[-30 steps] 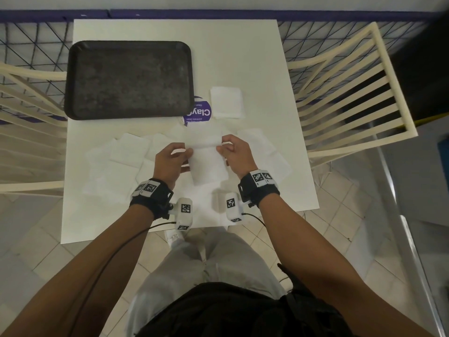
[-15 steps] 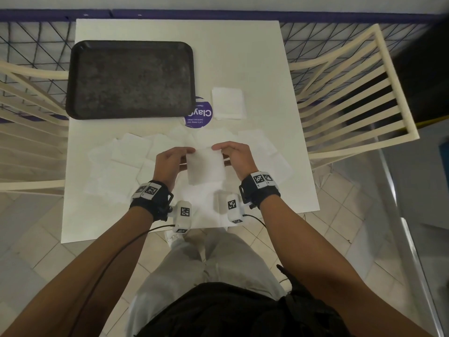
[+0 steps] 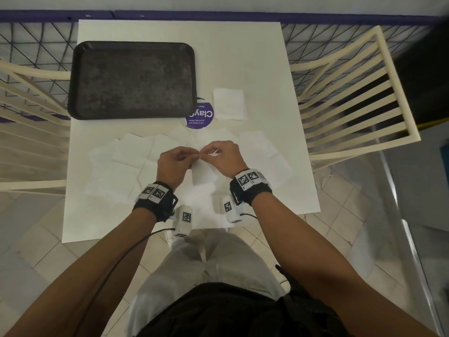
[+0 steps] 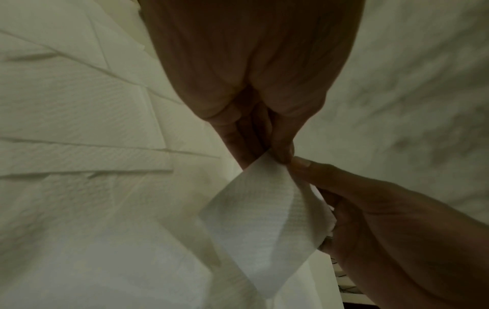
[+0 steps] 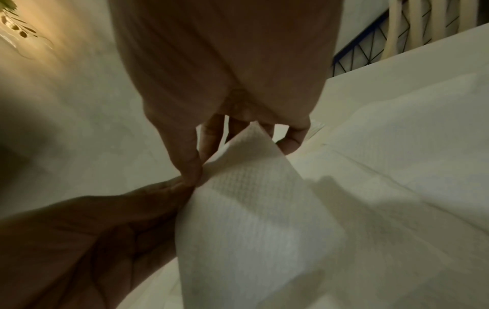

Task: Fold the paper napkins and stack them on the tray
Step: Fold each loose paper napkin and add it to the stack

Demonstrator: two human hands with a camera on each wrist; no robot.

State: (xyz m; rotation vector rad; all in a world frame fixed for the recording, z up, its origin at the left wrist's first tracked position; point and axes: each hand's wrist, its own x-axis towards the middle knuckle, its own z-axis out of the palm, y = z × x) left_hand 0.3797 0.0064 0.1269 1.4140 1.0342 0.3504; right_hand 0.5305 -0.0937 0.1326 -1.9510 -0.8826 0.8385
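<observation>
A white paper napkin [image 3: 202,172] hangs lifted above the table's near middle, its top corners brought together. My left hand [image 3: 175,161] pinches its top edge [image 4: 267,167] between thumb and fingers. My right hand [image 3: 222,155] pinches the same edge [image 5: 211,167] right beside it, so the fingertips of both hands touch. The dark tray [image 3: 132,80] lies at the table's far left with nothing on it. One folded napkin [image 3: 229,104] rests to the right of the tray. Several unfolded napkins [image 3: 131,154] lie spread across the table under and around my hands.
A round purple sticker [image 3: 200,116] shows by the tray's near right corner. Cream slatted chairs [image 3: 352,98] flank the white table [image 3: 243,49] on both sides. A blue-topped wire railing [image 3: 315,37] runs along the far edge.
My hands have moved toward each other, bringing the napkin's two top corners together. The napkin, held flat and wide before, now hangs narrower between them.
</observation>
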